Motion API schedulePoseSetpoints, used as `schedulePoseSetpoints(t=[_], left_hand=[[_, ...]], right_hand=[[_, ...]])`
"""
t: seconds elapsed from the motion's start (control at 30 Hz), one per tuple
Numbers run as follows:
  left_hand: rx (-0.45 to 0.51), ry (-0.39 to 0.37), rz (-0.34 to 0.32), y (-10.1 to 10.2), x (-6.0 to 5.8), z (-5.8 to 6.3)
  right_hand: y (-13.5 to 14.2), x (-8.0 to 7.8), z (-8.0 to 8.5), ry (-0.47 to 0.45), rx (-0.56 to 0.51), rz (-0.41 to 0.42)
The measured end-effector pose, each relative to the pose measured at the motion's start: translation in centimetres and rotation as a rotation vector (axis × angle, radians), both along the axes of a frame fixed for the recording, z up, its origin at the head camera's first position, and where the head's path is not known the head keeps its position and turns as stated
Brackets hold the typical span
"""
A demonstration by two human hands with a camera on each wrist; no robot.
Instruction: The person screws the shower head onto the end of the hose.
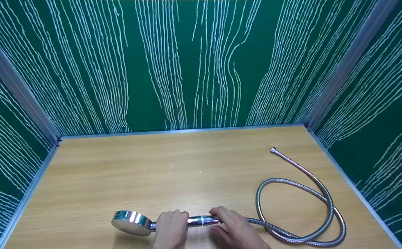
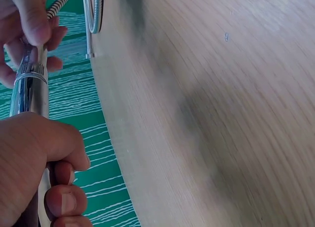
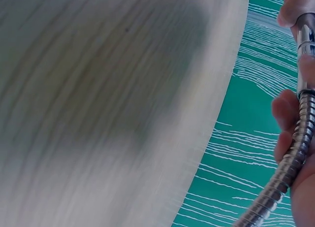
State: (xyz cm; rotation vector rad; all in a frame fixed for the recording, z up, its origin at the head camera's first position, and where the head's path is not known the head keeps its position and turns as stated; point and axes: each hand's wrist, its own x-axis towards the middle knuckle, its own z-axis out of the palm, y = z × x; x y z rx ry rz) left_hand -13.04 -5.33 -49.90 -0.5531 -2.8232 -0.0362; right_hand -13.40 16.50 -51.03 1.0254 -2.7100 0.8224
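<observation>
A chrome hand shower with a round head (image 1: 131, 224) tilts over the table at the left in the head view. My left hand (image 1: 171, 226) grips its handle (image 1: 194, 221), fingers curled around it close to the head. At the handle's other end, my right hand (image 1: 233, 224) holds the chrome connector (image 3: 303, 84) between thumb and fingers. From that connector the ribbed metal shower hose (image 3: 278, 185) runs out along the right palm. Its coil lies on the table to the right, with the free end fitting (image 1: 273, 150) pointing toward the back.
The wood-grain table (image 1: 118, 173) carries a few tiny pale specks (image 1: 200, 171) near its middle. Green panels (image 1: 201, 69) with wavy white lines stand behind and at both sides. Metal posts (image 1: 349, 65) rise at the back corners.
</observation>
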Motion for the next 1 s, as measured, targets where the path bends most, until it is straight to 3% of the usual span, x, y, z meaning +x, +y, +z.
schedulePoseSetpoints(t=[0.17, 0.33, 1.0], left_hand=[[-0.006, 0.024, 0.007, 0.1, 0.0, 0.0], [-0.007, 0.034, 0.012, 0.1, 0.1, 0.0], [0.003, -0.019, 0.010, 0.1, 0.1, 0.1]], right_hand=[[-0.2, -0.1, -0.8, 0.247, -0.117, 0.033], [-0.4, -0.3, -1.2, 0.337, -0.175, 0.037], [0.0, -0.6, -1.2, 0.219, -0.268, 0.103]])
